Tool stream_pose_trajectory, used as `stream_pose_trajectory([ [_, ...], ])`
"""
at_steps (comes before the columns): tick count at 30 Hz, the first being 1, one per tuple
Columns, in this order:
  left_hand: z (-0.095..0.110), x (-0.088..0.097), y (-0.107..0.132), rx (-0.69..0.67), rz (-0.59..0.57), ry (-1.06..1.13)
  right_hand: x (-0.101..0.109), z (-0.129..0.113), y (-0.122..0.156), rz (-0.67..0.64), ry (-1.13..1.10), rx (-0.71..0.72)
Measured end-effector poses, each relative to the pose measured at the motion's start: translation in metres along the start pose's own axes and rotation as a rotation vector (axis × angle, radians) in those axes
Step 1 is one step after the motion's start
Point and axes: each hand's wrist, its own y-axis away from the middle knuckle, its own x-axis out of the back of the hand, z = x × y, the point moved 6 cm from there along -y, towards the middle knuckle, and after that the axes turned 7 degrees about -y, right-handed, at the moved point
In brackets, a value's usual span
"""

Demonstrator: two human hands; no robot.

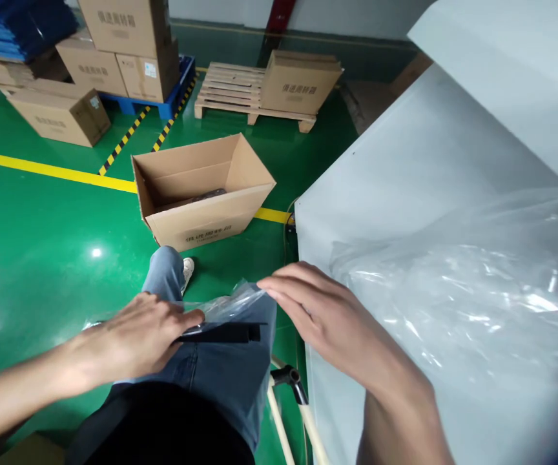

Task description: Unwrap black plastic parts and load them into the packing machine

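Over my lap, my left hand [138,332] is closed around a black flat part [225,332] and the clear plastic bag [233,307] that lies along it. What the black part is, I cannot make out, since my left hand covers one end. My right hand [303,303] pinches the bag's edge between thumb and fingertips, pulling the film taut to the right. An open cardboard box [211,223] stands on the floor beyond my knee, with something dark [208,195] low inside it.
To my right is a pale grey table [337,213] with a heap of clear plastic bags [473,297]. A tube frame with a black joint [289,376] stands beside my leg. Farther off are a wooden pallet [230,90] with a carton [301,84], and stacked cartons [119,29] on a blue pallet [163,106].
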Motion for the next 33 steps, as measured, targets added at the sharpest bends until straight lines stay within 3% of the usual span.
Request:
stream_pose_trajectory([
  [2,0.0,-0.005,-0.004,-0.014,0.038,0.038,0.012,0.006,-0.006,0.089,-0.033,-0.099],
  [3,-0.004,-0.007,-0.006,0.0,0.065,0.106,0.02,0.009,-0.007,0.21,-0.026,-0.152],
  [6,-0.026,-0.006,-0.017,0.111,0.259,0.571,0.037,0.013,0.014,0.76,0.047,-0.303],
  [7,-0.037,-0.006,-0.02,0.169,0.366,0.787,0.032,0.012,0.024,0.903,0.061,-0.329],
  [9,-0.056,-0.01,-0.025,0.294,0.608,1.224,0.006,0.008,0.036,0.987,0.028,-0.318],
  [11,-0.068,-0.023,-0.032,0.411,0.804,1.554,-0.038,0.001,0.033,0.831,-0.076,-0.233],
  [13,-0.072,-0.04,-0.041,0.508,0.917,1.742,-0.087,-0.009,0.028,0.623,-0.181,-0.168],
  [15,-0.071,-0.058,-0.049,0.588,0.961,1.834,-0.127,-0.02,0.026,0.49,-0.2,-0.153],
  [17,-0.069,-0.075,-0.053,0.656,0.974,1.894,-0.153,-0.027,0.025,0.433,-0.123,-0.163],
  [20,-0.063,-0.094,-0.055,0.741,0.947,1.919,-0.168,-0.03,0.024,0.389,0.022,-0.158],
  [24,-0.059,-0.102,-0.058,0.792,0.947,1.929,-0.178,-0.026,0.025,0.311,0.078,-0.092],
  [29,-0.065,-0.097,-0.064,0.756,1.007,1.943,-0.202,-0.021,0.037,0.225,0.04,-0.038],
  [33,-0.074,-0.084,-0.066,0.674,0.992,1.908,-0.216,-0.012,0.048,0.169,-0.019,-0.088],
])
